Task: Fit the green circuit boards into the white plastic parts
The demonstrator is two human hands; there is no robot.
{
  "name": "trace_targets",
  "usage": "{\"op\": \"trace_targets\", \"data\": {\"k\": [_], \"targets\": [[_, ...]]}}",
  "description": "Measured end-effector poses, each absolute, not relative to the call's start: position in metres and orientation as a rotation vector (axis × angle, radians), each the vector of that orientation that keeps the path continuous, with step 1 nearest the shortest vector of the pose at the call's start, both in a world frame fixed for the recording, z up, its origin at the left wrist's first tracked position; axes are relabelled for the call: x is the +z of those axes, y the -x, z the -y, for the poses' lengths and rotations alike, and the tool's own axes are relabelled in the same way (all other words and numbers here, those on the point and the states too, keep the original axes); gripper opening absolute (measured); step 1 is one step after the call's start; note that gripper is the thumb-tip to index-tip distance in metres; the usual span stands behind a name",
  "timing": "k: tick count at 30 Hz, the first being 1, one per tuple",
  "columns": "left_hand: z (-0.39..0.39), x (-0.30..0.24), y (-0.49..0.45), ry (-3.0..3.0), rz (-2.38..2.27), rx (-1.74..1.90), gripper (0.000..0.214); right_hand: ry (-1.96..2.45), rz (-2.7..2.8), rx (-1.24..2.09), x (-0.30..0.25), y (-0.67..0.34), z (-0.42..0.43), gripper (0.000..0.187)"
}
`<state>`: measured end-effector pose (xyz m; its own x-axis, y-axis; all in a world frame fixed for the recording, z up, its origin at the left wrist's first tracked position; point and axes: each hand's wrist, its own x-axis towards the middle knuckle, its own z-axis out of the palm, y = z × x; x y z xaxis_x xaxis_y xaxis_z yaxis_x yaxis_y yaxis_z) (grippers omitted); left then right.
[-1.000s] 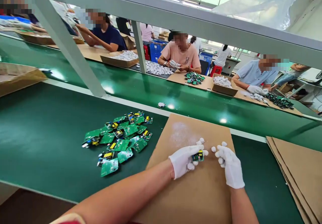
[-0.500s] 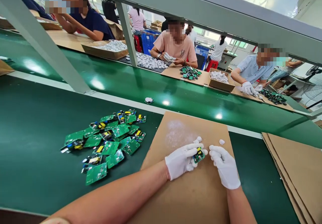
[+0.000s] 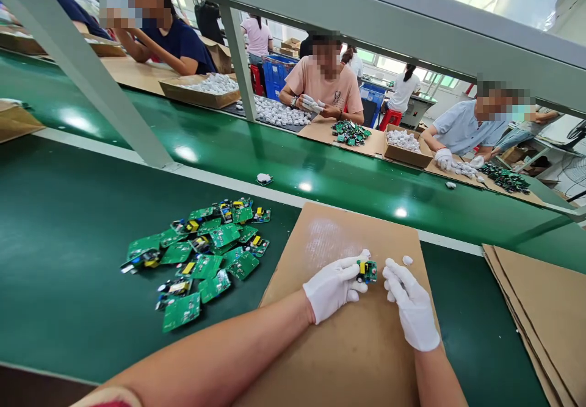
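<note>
My left hand (image 3: 333, 286), in a white glove, pinches a small circuit board (image 3: 367, 271) by its edge. The board's component side, with a yellow block on it, faces up. To its right is my right hand (image 3: 412, 306), also gloved, with fingers curled together and apart from the board; what they hold, if anything, is hidden. A small white lump (image 3: 407, 260) lies just beyond my right fingertips, and a second white lump (image 3: 365, 253) shows behind my left fingers. Beneath both hands is a cardboard sheet (image 3: 357, 346).
A pile of green circuit boards (image 3: 208, 254) lies on the dark green bench to the left. Stacked cardboard (image 3: 544, 297) sits at the right. Beyond the bench edge runs a green belt (image 3: 220, 151) carrying a white-topped board (image 3: 264, 179). A slanted metal post (image 3: 101, 83) rises left; co-workers sit opposite.
The board in my left hand has turned to lie more level. On the belt, the white-topped board has shifted left, and another white-topped piece has appeared at the right.
</note>
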<state>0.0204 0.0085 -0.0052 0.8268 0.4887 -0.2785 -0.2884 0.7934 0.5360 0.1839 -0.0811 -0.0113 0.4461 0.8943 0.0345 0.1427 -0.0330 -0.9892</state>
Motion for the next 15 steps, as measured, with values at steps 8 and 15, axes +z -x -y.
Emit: {"op": "trace_targets", "data": {"k": [8,15], "targets": [[-0.009,-0.0094,-0.0208,-0.507,-0.435,0.412,0.052,1.521,0.815,0.812,-0.0066,-0.1844,0.0836,0.038],[-0.0091,-0.0103,-0.019,-0.471,-0.317,0.437,0.046,1.488,0.93,0.808,-0.0091,-0.1838,0.0815,0.038]]}}
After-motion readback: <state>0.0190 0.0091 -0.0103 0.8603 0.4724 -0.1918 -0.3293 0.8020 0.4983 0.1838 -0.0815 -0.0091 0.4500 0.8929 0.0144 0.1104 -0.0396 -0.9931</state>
